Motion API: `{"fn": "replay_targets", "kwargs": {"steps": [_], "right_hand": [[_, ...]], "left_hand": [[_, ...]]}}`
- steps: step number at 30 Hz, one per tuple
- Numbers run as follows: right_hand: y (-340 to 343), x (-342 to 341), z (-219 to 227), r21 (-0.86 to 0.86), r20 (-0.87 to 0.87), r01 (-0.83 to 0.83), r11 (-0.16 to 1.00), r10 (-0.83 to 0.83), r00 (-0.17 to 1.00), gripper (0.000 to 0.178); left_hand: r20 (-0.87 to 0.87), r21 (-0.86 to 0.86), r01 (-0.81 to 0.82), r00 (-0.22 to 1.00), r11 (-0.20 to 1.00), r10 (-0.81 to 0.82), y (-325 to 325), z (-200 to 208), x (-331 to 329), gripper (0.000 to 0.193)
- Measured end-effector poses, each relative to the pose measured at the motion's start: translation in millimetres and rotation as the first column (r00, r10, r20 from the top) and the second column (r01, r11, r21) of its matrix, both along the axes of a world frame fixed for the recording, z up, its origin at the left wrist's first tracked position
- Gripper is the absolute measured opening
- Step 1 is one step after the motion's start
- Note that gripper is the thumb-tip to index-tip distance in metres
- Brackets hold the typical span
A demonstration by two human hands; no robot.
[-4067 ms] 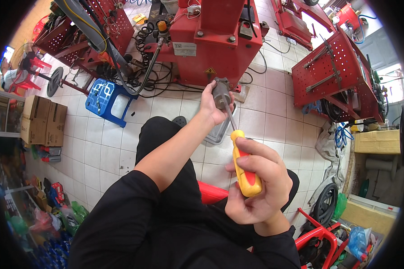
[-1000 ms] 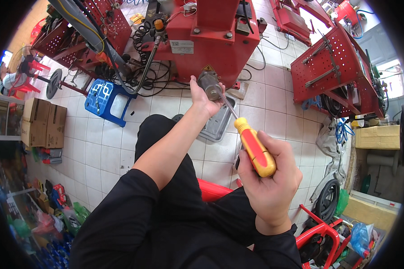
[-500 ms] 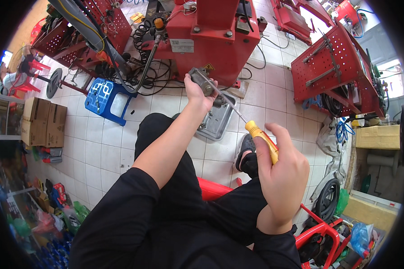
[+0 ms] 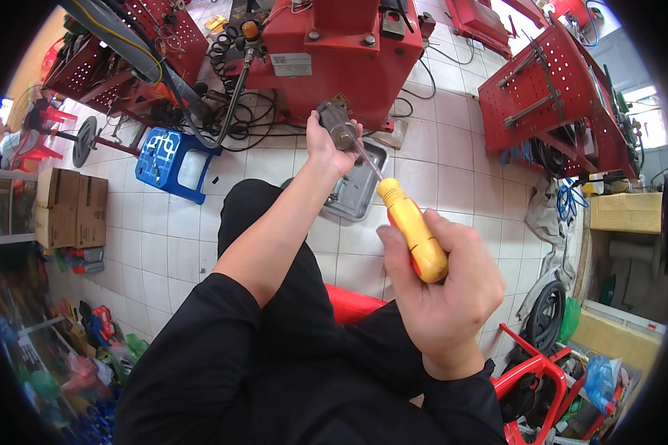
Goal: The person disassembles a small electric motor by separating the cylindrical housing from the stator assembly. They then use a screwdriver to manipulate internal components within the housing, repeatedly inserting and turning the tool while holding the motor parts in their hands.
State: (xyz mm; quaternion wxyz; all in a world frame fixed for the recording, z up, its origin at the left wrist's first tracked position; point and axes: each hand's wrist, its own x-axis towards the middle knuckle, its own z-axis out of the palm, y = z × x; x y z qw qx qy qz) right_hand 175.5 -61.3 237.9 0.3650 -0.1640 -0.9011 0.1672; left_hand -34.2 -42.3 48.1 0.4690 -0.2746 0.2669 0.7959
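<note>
My left hand is wrapped round a grey metal part with a rounded body, holding it out in front of me; its exact kind is not clear. My right hand has the yellow-and-red handle of a screwdriver between thumb and fingers. The metal shaft slants away to the left, and its far end meets the part beside my left fingers. Whether the tip sits in a slot or hole cannot be made out. Below the part, a grey metal tray on the floor holds small pieces, partly hidden by my left arm.
A red machine stands just beyond my hands, with black hoses around it. At the left are a blue stool and cardboard boxes. A red perforated tool cart is at the right, and a red frame lies nearer.
My right hand has turned, and the screwdriver handle now lies further left and more exposed, its butt toward me. My left hand still holds the metal part; the view has shifted slightly.
</note>
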Motion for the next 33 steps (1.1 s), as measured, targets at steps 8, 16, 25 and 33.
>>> {"fn": "replay_targets", "kwargs": {"steps": [8, 16, 25, 33], "right_hand": [[14.5, -5.6, -10.0, 0.016, -0.050, 0.092, 0.996, -0.091, 0.995, 0.030], [-1.9, 0.0, 10.8, -0.209, 0.191, 0.005, 0.978, 0.035, 0.981, 0.034], [8.4, 5.5, 1.4, -0.009, 0.104, 0.100, 0.995, -0.099, 0.990, 0.028], [12.8, -6.0, -3.6, -0.111, -0.046, -0.224, 0.968, 0.220, 0.974, 0.018]], "left_hand": [[0.025, 0.005, 0.035, 0.999, 0.999, -0.036, 0.5, -8.3, 4.3, 0.055], [0.034, 0.034, 0.043, 0.998, 0.999, -0.044, 0.6, -14.0, 1.2, 0.056], [0.067, 0.026, 0.033, 0.997, 0.999, -0.035, 2.1, -11.5, 2.5, 0.056], [0.074, 0.004, 0.061, 0.995, 0.998, -0.061, 3.6, -8.7, 3.8, 0.057]]}}
